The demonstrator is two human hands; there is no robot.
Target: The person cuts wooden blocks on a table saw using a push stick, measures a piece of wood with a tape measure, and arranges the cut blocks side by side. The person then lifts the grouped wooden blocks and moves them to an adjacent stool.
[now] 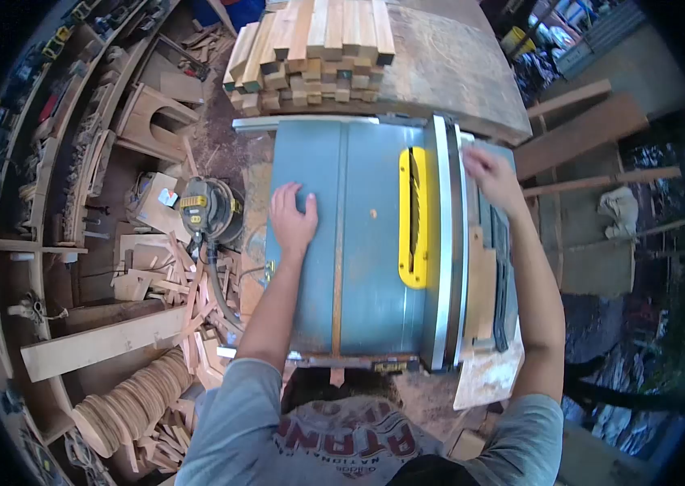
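Left hand [293, 217] rested on the saw table [376, 279], left edge, seemingly for support.
Its fingers lay loose; right hand [490, 172] curled by the fence's [440, 243] far end, grip unclear.

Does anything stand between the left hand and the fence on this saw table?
Yes: the yellow insert with its dark slot lies between the left hand and the fence, closer to the fence, in the saw table. Whether anything rises from it is unclear.
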